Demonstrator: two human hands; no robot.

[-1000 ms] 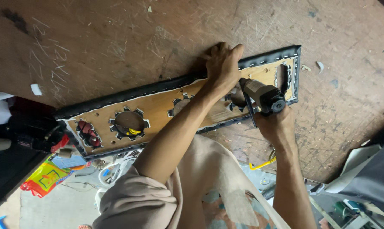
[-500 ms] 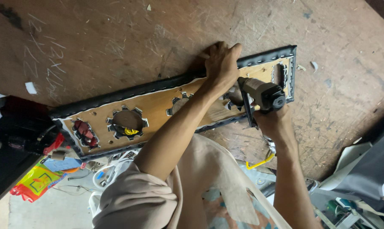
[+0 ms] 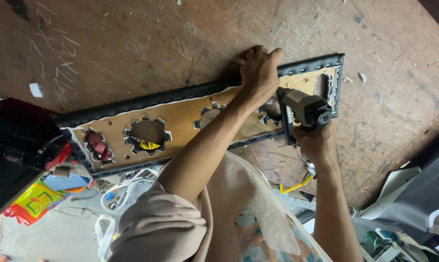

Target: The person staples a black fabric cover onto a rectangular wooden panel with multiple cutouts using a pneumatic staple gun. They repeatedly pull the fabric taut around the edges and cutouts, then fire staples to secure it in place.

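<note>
Hands, two, both belonging to one person and both at the right end of one long wooden panel (image 3: 180,116) that lies slantwise on a scratched brown workbench (image 3: 132,43). Left hand (image 3: 259,70) lies palm down over the panel's upper edge, fingers curled and pressed against the black trim (image 3: 146,101) that is folded over the rim; it holds nothing loose, only pins the panel flat. Right hand (image 3: 316,143) is wrapped tight around the handle of one staple gun (image 3: 304,109), fingers shut about the grip, the tool's dark body pointing up and its narrow nose set against the panel's lower edge just beside the left hand. One yellow coiled hose (image 3: 297,184) hangs below the right wrist. Panel cut-outs counted along its length: four in clear view, each with notched black flaps turned in; one holds something red (image 3: 97,144), the next shows a yellow wire (image 3: 149,144), and the arm partly hides the others. One rectangular slot (image 3: 324,85) sits at the far right end. One bright printed bag (image 3: 32,201) lies off the bench at lower left.
</note>
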